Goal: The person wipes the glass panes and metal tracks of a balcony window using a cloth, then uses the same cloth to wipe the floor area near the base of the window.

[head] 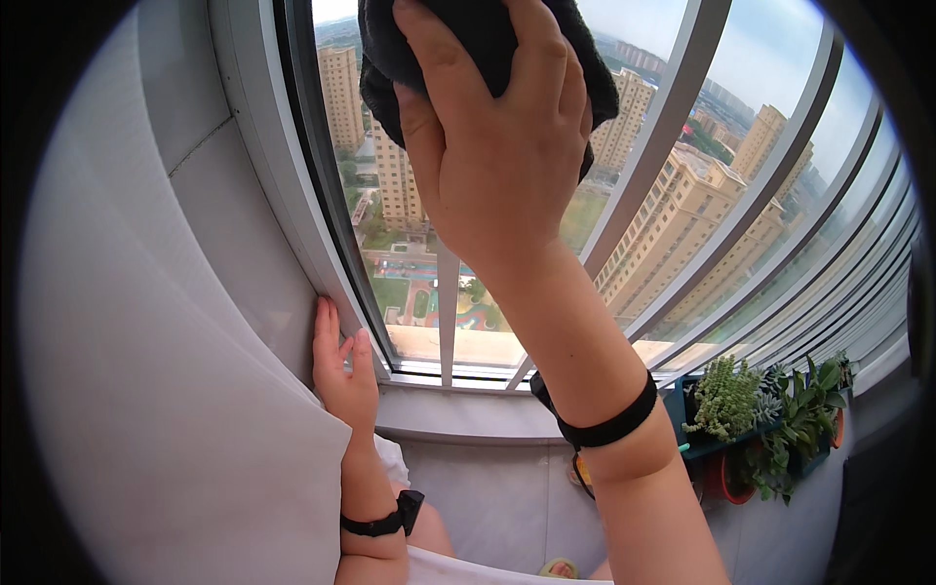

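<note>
With fingers spread, my right hand (504,139) presses a dark cloth (468,36) toward the window pane (409,292) at the top of the view. The cloth hides part of the glass, and its upper edge is cut off by the picture. Lower on the left, my left hand (347,373) rests against the tiled wall (270,241) beside the pale window frame (322,219). It holds nothing, and its thumb stands apart from the fingers. Each forearm wears a black strap (614,424) with a small device.
Vertical metal bars (651,139) line the window. A white curtain (183,402) hangs at left. Below the sill (475,413) is a tiled floor (497,482). Potted succulents (724,398) and a leafy plant (797,431) stand at right. A sandalled foot (559,568) shows at the bottom.
</note>
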Action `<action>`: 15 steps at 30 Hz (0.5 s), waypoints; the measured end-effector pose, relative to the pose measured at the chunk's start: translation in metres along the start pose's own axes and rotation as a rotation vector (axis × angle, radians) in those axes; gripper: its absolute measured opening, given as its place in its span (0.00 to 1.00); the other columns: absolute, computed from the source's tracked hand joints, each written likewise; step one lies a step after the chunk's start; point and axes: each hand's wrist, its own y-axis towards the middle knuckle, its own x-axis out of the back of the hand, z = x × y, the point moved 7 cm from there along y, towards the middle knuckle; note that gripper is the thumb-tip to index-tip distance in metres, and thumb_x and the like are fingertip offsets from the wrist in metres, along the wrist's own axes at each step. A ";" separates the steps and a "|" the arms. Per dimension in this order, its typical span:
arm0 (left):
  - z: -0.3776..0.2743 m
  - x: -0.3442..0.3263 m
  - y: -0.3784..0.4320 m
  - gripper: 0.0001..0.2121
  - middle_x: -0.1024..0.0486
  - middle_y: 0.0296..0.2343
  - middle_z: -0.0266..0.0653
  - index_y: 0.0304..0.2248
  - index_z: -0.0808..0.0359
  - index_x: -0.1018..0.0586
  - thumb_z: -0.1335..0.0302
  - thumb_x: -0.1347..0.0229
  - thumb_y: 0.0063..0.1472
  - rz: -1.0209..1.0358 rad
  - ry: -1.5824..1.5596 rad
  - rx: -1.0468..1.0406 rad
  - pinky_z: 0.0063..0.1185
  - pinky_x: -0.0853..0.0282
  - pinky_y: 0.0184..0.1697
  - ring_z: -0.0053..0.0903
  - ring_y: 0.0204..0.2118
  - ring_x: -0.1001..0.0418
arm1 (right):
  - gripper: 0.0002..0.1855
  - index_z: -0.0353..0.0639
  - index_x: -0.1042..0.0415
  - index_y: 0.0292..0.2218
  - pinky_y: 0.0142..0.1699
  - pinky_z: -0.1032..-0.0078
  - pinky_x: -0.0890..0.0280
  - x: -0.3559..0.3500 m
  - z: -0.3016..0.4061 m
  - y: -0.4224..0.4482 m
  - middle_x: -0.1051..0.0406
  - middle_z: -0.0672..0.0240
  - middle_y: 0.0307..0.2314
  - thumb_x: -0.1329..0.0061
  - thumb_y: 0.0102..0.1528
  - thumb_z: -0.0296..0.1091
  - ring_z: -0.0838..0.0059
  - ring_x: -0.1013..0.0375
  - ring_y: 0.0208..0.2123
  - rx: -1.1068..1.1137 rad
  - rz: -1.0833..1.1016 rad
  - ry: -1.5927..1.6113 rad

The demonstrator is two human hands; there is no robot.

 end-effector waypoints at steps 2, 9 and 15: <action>-0.002 0.006 0.001 0.27 0.49 0.59 0.56 0.58 0.77 0.48 0.83 0.55 0.61 0.013 -0.038 0.034 0.26 0.52 0.62 0.36 0.63 0.51 | 0.22 0.62 0.25 0.44 0.50 0.61 0.45 0.000 0.015 -0.039 0.43 0.54 0.49 0.46 0.44 0.34 0.55 0.41 0.48 -0.146 0.163 0.025; -0.006 0.007 0.001 0.27 0.47 0.58 0.55 0.59 0.76 0.49 0.80 0.54 0.63 0.003 -0.199 0.092 0.27 0.53 0.62 0.37 0.62 0.47 | 0.14 0.59 0.22 0.37 0.45 0.63 0.40 0.026 0.041 -0.282 0.43 0.64 0.43 0.43 0.46 0.30 0.57 0.39 0.44 -0.464 0.565 0.066; -0.005 0.003 -0.002 0.26 0.44 0.57 0.58 0.59 0.75 0.47 0.78 0.54 0.64 0.006 -0.197 0.144 0.27 0.48 0.60 0.40 0.60 0.43 | 0.16 0.60 0.23 0.37 0.47 0.61 0.37 0.045 0.042 -0.436 0.38 0.60 0.42 0.48 0.45 0.27 0.55 0.36 0.44 -0.653 1.057 0.188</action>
